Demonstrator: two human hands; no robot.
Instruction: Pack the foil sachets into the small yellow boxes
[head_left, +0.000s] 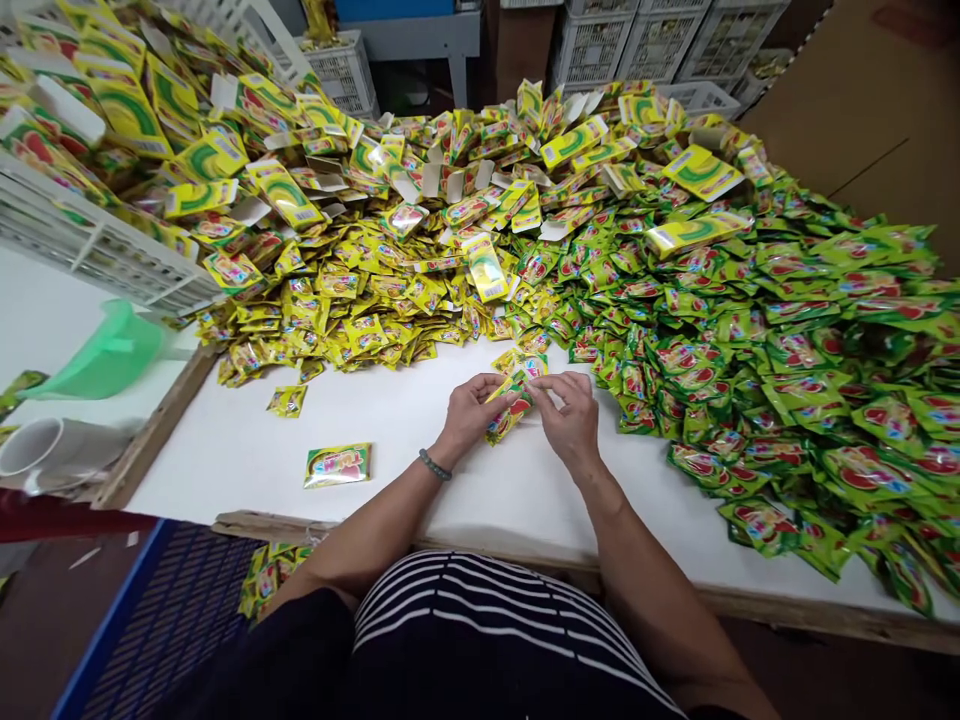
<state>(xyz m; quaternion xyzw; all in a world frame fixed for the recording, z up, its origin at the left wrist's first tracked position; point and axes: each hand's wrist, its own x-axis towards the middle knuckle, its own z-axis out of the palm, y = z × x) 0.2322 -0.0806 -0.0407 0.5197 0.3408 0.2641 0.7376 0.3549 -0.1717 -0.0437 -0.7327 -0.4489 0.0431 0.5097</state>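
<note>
Head view has the small carton (512, 412) at its middle, tilted between my hands over the white table (247, 450). I take it to be partway through, though whether its upper end is closed I can't tell, with my fingers over it. It looks glossy yellow and green, printed with red melon. My left hand (472, 405) pinches its side between thumb and fingers; my right hand (571, 415) pinches at the upper end, thumb against forefinger. Off to my left lies a boxed pack (337, 466), flat and apparently finished (the only one I see set apart like that), with a loose yellow sachet (286, 401) beyond it. Far more seems left: yellow sachets (352, 310) lie heaped ahead, green sachets (795, 350) to the right, and behind them a pile of boxes (292, 195), many flaps open.
</note>
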